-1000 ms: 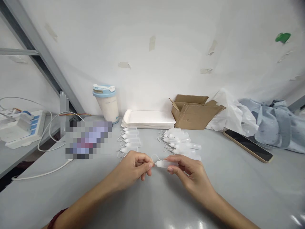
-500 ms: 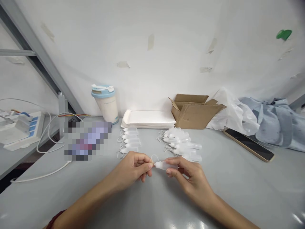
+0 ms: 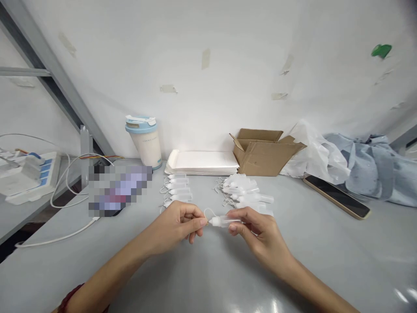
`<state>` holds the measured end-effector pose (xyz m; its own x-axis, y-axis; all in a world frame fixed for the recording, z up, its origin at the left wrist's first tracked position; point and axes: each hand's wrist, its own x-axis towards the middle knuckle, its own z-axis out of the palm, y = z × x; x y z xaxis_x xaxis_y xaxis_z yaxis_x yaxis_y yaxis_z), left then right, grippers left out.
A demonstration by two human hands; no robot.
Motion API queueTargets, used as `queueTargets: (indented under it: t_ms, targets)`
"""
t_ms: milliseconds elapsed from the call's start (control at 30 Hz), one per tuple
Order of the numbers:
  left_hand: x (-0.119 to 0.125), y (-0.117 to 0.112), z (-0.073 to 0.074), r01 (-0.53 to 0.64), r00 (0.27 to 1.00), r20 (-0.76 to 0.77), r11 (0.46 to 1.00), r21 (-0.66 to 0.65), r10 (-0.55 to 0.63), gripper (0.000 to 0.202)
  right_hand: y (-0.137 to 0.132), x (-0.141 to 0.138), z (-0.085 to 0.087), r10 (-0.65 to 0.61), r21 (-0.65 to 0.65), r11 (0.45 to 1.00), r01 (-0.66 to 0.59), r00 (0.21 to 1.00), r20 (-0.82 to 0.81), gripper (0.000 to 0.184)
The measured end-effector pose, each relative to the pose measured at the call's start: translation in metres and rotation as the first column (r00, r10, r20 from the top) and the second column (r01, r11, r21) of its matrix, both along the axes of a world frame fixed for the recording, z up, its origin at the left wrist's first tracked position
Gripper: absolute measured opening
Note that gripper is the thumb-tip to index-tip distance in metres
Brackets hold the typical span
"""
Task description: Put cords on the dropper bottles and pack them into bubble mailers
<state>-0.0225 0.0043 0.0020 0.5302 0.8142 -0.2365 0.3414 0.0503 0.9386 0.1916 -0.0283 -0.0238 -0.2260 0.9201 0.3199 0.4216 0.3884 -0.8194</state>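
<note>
A small clear plastic dropper bottle (image 3: pixel 223 221) with a white nozzle and a thin cap loop lies sideways between my hands, just above the grey table (image 3: pixel 325 261). My right hand (image 3: pixel 257 237) pinches its body. My left hand (image 3: pixel 177 226) is closed in a pinch at the nozzle tip and loop. Behind my left hand lies a neat row of similar bottles (image 3: pixel 177 191). Behind my right hand is a loose heap of the same bottles (image 3: pixel 246 193).
At the back stand a lidded cup (image 3: pixel 145 141), a stack of white trays (image 3: pixel 202 163), an open cardboard box (image 3: pixel 263 152) and a plastic bag (image 3: pixel 314 154). A phone (image 3: pixel 335 196) and blue cloth (image 3: pixel 371 167) lie right. White cables (image 3: pixel 61 191) and a device (image 3: pixel 26 176) sit left.
Both hands with the bottle have drifted slightly up and away from me; the grip looks the same. The camera shifted a little.
</note>
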Motion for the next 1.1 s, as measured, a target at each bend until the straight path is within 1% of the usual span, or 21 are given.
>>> queueTargets:
  t_ms: [133, 267, 333, 467, 567, 633, 700, 800, 867, 933, 967, 1033, 1100]
  targets:
    - [-0.002, 0.001, 0.002, -0.004, 1.000, -0.001, 1.000, 0.005, 0.004, 0.024, 0.000, 0.000, 0.000, -0.003, 0.018, 1.000, 0.003, 1.000, -0.019, 0.012]
    - [-0.005, 0.003, 0.004, -0.020, 0.999, -0.030, 0.999, 0.044, 0.021, 0.032, 0.002, 0.002, -0.001, -0.001, 0.016, 1.000, 0.001, 1.000, -0.022, 0.014]
    - [-0.006, 0.003, 0.004, -0.024, 0.999, -0.038, 0.999, 0.041, 0.026, 0.035, 0.003, 0.002, -0.002, 0.004, 0.013, 1.000, -0.004, 1.000, -0.009, 0.013]
    - [-0.006, 0.002, 0.003, 0.029, 0.999, -0.036, 1.000, -0.009, -0.030, 0.025, 0.002, -0.001, -0.004, 0.023, 0.036, 0.999, -0.025, 0.998, 0.065, 0.011]
    - [-0.009, 0.004, 0.003, 0.030, 0.997, -0.067, 1.000, -0.001, -0.030, 0.022, 0.002, 0.000, -0.005, 0.044, 0.116, 0.991, -0.065, 0.984, 0.170, 0.016]
    - [-0.013, 0.008, 0.003, -0.033, 0.993, -0.108, 0.998, 0.050, 0.038, 0.025, 0.005, 0.004, -0.005, 0.047, 0.203, 0.973, -0.107, 0.959, 0.278, 0.024]
    - [-0.021, 0.014, 0.004, -0.133, 0.977, -0.150, 0.984, 0.117, 0.150, 0.029, 0.012, 0.011, -0.005, 0.028, 0.276, 0.950, -0.146, 0.919, 0.392, 0.030]
    - [-0.035, 0.025, 0.006, -0.277, 0.937, -0.162, 0.940, 0.201, 0.311, 0.032, 0.025, 0.022, -0.007, -0.053, 0.338, 0.927, -0.160, 0.839, 0.542, 0.036]
    - [-0.045, 0.031, 0.006, -0.337, 0.909, -0.166, 0.909, 0.247, 0.382, 0.032, 0.033, 0.026, -0.009, -0.115, 0.343, 0.927, -0.149, 0.760, 0.640, 0.041]
    - [-0.051, 0.036, 0.005, -0.366, 0.880, -0.205, 0.886, 0.284, 0.429, 0.032, 0.038, 0.028, -0.013, -0.137, 0.319, 0.937, -0.145, 0.686, 0.715, 0.043]
    - [-0.052, 0.037, 0.004, -0.374, 0.864, -0.231, 0.878, 0.300, 0.447, 0.032, 0.040, 0.028, -0.014, -0.137, 0.305, 0.941, -0.146, 0.661, 0.738, 0.042]
    - [-0.052, 0.039, 0.000, -0.385, 0.823, -0.288, 0.853, 0.352, 0.490, 0.036, 0.040, 0.027, -0.015, -0.132, 0.287, 0.946, -0.148, 0.636, 0.760, 0.038]
    - [-0.048, 0.038, -0.005, -0.377, 0.757, -0.350, 0.807, 0.455, 0.552, 0.042, 0.038, 0.026, -0.014, -0.139, 0.294, 0.945, -0.143, 0.638, 0.757, 0.032]
